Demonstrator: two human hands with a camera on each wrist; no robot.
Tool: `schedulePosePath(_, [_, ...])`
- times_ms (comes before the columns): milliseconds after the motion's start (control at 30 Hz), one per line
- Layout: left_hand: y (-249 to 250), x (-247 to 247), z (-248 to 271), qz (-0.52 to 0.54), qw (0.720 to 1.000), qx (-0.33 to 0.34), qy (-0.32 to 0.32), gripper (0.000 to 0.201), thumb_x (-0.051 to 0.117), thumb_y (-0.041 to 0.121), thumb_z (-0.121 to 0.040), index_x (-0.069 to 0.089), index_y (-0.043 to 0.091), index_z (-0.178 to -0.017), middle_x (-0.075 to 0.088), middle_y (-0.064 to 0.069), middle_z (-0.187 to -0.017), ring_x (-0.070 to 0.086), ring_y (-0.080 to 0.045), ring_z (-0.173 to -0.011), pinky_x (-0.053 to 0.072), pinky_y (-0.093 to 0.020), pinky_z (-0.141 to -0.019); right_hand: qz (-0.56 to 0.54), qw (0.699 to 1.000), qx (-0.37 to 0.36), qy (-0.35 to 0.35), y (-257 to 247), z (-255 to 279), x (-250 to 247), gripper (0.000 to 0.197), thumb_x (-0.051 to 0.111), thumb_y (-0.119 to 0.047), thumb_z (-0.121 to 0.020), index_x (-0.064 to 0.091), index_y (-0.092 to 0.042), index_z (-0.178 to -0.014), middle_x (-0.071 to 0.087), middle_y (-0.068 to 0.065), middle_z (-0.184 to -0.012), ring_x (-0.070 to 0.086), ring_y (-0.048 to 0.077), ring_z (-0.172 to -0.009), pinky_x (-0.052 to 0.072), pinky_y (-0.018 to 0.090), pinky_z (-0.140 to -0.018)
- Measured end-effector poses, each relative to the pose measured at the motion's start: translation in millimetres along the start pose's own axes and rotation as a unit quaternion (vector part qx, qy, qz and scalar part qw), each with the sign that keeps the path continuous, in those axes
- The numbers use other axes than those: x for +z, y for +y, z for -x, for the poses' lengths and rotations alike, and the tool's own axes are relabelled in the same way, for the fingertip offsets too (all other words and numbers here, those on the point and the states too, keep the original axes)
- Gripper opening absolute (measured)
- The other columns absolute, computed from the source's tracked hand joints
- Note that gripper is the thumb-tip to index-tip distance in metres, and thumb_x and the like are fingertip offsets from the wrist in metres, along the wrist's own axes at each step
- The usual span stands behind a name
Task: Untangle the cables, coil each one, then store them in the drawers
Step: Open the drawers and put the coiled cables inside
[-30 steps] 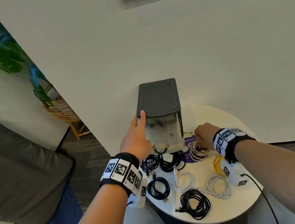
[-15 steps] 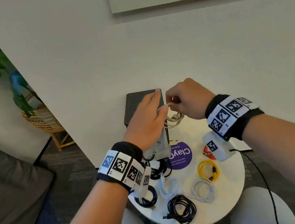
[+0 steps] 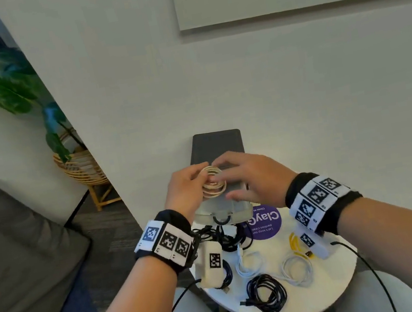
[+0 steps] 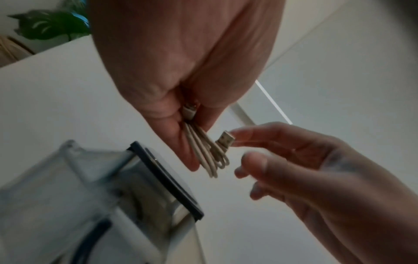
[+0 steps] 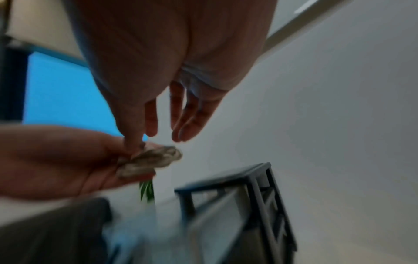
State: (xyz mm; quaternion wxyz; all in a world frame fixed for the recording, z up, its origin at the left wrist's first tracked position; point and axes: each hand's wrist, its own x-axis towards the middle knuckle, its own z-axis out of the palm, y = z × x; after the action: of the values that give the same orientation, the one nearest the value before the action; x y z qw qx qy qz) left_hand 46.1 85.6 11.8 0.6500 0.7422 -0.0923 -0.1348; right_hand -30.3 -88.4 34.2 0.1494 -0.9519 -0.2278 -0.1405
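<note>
The open drawer [image 3: 222, 209] is mostly hidden behind both hands. The left hand [image 3: 185, 191] pinches the beige coiled cable [image 3: 213, 184]. The right hand [image 3: 254, 177], fingers loosely spread, touches its USB plug [image 4: 225, 140].

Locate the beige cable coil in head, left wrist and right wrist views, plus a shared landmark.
Head: beige coil centre, between both hands, above the open drawer.
Left wrist: coil centre, pinched by the left hand.
Right wrist: coil left of centre, blurred.
Landmark: dark drawer unit, in all three.
</note>
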Motion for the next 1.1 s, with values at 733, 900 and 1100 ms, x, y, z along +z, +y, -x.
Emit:
schedulePosePath(733, [-14, -1, -3, -0.508, 0.853, 0.111, 0.040, 0.017, 0.050, 0.028, -0.102, 0.066, 0.027, -0.108, 0.066, 0.001, -0.106, 0.062, -0.018, -0.090, 0.056, -0.036, -0.084, 0.151, 0.976, 0.021, -0.157, 11, -11, 34, 0.022, 0.063, -0.006, -0.096, 0.058, -0.012, -0.116, 0.062, 0.008, -0.088, 0.046, 0.020, -0.069, 0.034, 0.029, -0.063])
schedulePosePath(900, [-32, -3, -9, -0.584, 0.801, 0.129, -0.018, 0.070, 0.055, 0.015, -0.098, 0.022, 0.026, -0.158, 0.023, -0.005, -0.159, 0.040, -0.030, -0.131, 0.044, -0.040, -0.103, 0.247, 0.935, 0.082, -0.240, -3, -24, 27, 0.020, 0.054, -0.001, -0.097, 0.054, -0.008, -0.116, 0.065, 0.012, -0.102, 0.065, 0.032, -0.093, 0.042, 0.033, -0.071])
schedulePosePath(1100, [-38, -1, -7, -0.553, 0.828, 0.080, -0.040, 0.091, 0.054, -0.002, -0.092, 0.006, 0.028, -0.162, -0.007, 0.005, -0.169, 0.063, -0.025, -0.094, 0.057, -0.035, -0.075, 0.344, 0.897, 0.105, -0.257, -15, -34, 26, 0.008, 0.056, -0.013, -0.099, 0.056, -0.020, -0.097, 0.052, -0.003, -0.075, 0.062, 0.025, -0.087, 0.033, 0.042, -0.102])
